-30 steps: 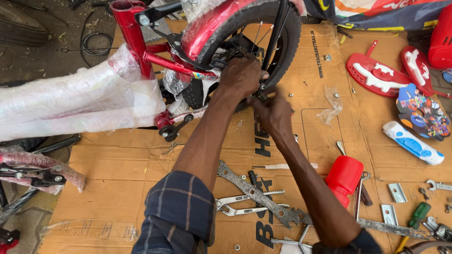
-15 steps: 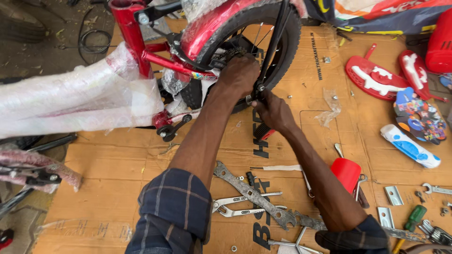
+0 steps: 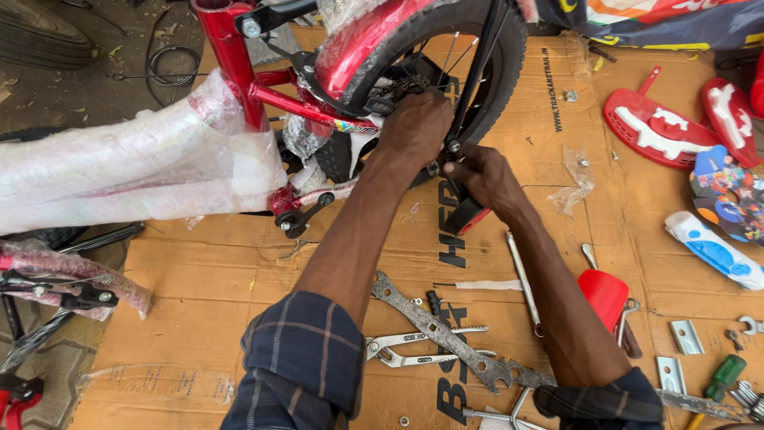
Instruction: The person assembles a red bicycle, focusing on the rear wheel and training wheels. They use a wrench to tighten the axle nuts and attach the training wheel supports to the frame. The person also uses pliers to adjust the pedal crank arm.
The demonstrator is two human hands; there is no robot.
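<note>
I had both hands up at the rear wheel (image 3: pixel 469 56) of the small red bicycle (image 3: pixel 239 72), which lay on a sheet of cardboard (image 3: pixel 239 271) spread over the floor. My left hand (image 3: pixel 415 127) sat over the hub area by the black tyre, its fingers curled down against the parts there; what they gripped was hidden under the hand, so I could not tell. My right hand (image 3: pixel 487 177) was just beside it, touching the lower end of the dark stay, fingers bent together around a small part near the axle. A black pedal with a red reflector (image 3: pixel 464 216) lay just below that hand. The bicycle's front section was wrapped in clear plastic film (image 3: pixel 135 167). Nearer me on the cardboard lay a flat multi-hole spanner (image 3: pixel 438 330), a pair of pliers (image 3: pixel 414 350), a long thin wrench (image 3: pixel 523 280) and a red plastic piece (image 3: pixel 603 296). Red and white plastic covers (image 3: pixel 656 131) rested well off to the right.
</note>
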